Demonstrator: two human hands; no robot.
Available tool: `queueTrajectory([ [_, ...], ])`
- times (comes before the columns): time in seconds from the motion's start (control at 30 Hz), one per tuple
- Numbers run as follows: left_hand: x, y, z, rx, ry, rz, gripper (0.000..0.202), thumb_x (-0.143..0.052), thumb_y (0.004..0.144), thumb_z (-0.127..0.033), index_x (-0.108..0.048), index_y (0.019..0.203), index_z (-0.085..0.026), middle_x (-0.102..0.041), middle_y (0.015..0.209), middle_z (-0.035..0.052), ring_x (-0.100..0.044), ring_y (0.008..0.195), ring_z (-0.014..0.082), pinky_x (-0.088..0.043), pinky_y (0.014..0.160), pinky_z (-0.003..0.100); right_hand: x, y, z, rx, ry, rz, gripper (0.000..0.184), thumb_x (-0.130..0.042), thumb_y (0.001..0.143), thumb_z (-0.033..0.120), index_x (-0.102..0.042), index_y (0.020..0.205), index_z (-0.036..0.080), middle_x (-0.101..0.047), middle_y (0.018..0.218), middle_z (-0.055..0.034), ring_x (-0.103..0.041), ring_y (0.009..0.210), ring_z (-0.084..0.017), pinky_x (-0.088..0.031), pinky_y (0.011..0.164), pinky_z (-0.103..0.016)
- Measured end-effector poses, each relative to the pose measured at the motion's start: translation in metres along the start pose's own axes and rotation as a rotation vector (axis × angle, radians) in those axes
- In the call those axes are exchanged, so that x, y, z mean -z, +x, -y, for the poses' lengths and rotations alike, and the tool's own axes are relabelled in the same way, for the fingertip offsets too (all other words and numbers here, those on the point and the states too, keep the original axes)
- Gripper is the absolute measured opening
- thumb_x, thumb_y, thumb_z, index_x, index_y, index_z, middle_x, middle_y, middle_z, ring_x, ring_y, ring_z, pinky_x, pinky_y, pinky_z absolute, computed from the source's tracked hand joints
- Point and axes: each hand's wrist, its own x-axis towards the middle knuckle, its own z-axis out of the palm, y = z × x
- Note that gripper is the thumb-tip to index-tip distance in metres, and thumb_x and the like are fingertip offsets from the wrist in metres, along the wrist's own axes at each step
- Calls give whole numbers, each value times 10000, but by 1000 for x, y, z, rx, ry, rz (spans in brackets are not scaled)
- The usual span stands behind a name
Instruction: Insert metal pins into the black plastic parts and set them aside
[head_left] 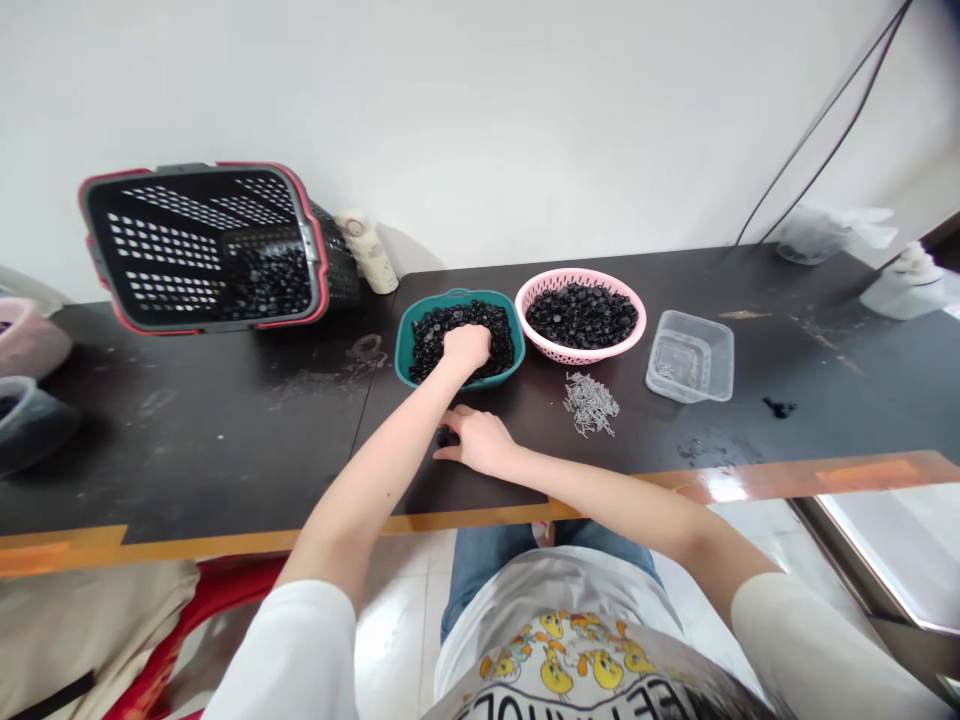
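My left hand (468,348) reaches into the teal basket (405,345), its fingers curled down among small round black parts (431,325). The fingertips are hidden, so what they hold cannot be seen. On the table just in front of that basket, my right hand (484,440) rests low, thumb and fingers curved around a small black part (446,437). A pink basket (637,322) heaped with similar black parts (581,315) stands right of the teal one. Before it lies a loose pile of small metal pins or screws (591,404).
A clear plastic tub (716,352) with some metal pieces stands at the right. At the left, a large black-and-red basket (322,270) lies tipped, black parts inside. Beside it leans a pale cylindrical container (371,255). A white bottle (907,282) stands far right. Orange tape (637,490) lines the table's front edge.
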Motion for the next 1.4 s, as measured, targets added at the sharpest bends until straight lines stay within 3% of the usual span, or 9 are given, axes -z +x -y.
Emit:
queueTrajectory([
  [0.13,-2,-3,3,-5,-55,-43,183,-681,844,-211,-754,995,-139,-742,1078,202,-698,1031,351,-534,880,432,29,-20,-21,-38,-6,-71,319,-715,895,452,-702,1149,260,-701,1092,-21,-682,960,-180,-494,779,-269],
  [0.3,11,-21,10,-73,-172,-174,272,-587,910,-183,-677,1164,-145,-734,1110,138,-679,1052,275,-505,943,381,88,-52,-91,-291,-114,-198,110,-699,885,289,-750,947,213,-711,997,-48,-672,895,-205,-482,763,-303],
  [0.4,23,-49,12,-194,-319,-246,222,-547,953,-254,-675,1125,-194,-724,1115,63,-671,984,198,-501,918,307,109,-66,-127,-383,-165,-183,103,-747,818,293,-760,878,210,-704,901,-42,-666,829,-220,-466,698,-301],
  [0.5,25,-92,7,-372,-727,-244,220,-543,960,-371,-659,1026,-196,-720,952,36,-655,830,170,-513,794,287,112,-71,-140,-380,-179,-139,86,-742,813,295,-768,831,215,-702,869,-29,-663,804,-203,-457,686,-284],
  [0.7,-28,-165,-20,-385,-993,93,195,-549,953,-381,-632,959,-205,-692,851,14,-631,773,157,-485,724,264,106,-68,-133,-315,-184,-94,72,-709,821,250,-776,823,223,-704,888,-31,-658,838,-205,-466,739,-288],
  [0.93,-95,-185,-43,-119,-1071,6,161,-575,932,-359,-643,975,-219,-665,843,-8,-555,640,124,-440,648,246,105,-63,-126,-293,-133,-60,99,-682,754,146,-723,685,205,-686,793,-44,-640,802,-222,-456,730,-297],
  [1.07,-103,-181,-48,-23,-1345,-98,238,-682,861,-378,-672,1031,-212,-669,903,17,-570,703,127,-467,712,254,109,-66,-121,-307,10,-85,103,-618,797,153,-697,744,193,-704,775,-35,-640,727,-185,-476,712,-289],
  [1.23,-96,-179,-57,-9,-1660,-178,270,-815,729,-360,-717,910,-185,-644,766,9,-537,676,121,-472,700,259,115,-86,-99,-276,357,-138,274,-572,907,385,-659,1054,171,-719,906,-57,-656,735,-158,-535,662,-280],
  [1.4,-83,-185,-68,1,-1808,-197,296,-882,641,-344,-701,816,-187,-661,713,-2,-538,623,108,-477,639,247,111,-115,-64,-231,867,-217,251,-725,840,415,-728,946,187,-696,770,-20,-639,679,-147,-564,710,-320],
])
